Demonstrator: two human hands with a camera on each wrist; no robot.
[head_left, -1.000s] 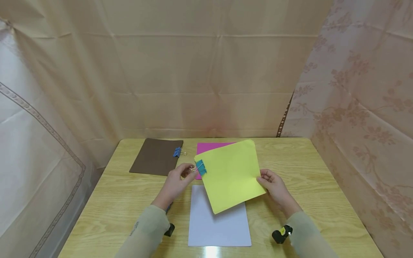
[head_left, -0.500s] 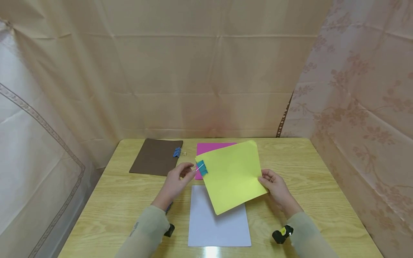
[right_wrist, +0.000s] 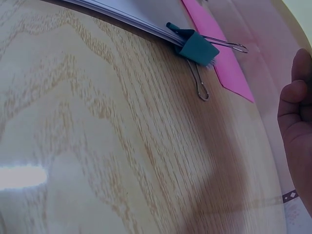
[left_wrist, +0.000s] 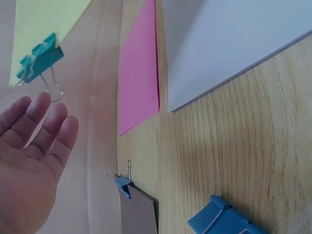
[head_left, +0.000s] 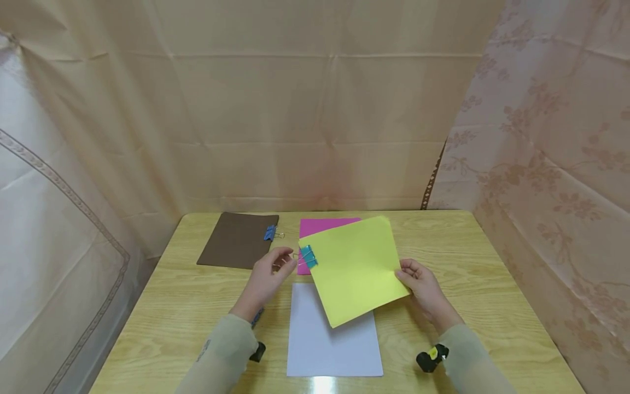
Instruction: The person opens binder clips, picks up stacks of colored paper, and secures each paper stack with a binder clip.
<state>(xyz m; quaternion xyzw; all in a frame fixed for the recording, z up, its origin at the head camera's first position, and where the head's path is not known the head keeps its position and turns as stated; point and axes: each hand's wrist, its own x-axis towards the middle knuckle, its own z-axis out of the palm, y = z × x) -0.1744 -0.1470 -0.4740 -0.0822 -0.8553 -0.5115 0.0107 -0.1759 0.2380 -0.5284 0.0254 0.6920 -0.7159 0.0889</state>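
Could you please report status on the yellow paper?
Right grip holding yellow paper, aloft. Left grip open near paper's teal clip. Nothing visibly in the way.

left sleeve (head_left: 225, 347): dark mark (head_left: 203, 351), unreadable | other text: none legible

On the table (head_left: 443, 235), a near paper stack (head_left: 334, 350) lies before a far sheet (head_left: 321, 224), with a binder clip (right_wrist: 197, 48) at the stack's far right corner. Left of the far sheet lies a left-hand stack (head_left: 236, 241), a second clip (head_left: 270, 232) on its right edge. A third clip (left_wrist: 224, 217) lies left of the near stack. Above both middle papers, partly covering them, hangs a raised sheet (head_left: 355, 273), a fourth clip (head_left: 308, 256) on its left edge. Behind the table is a curtain (head_left: 256, 109).
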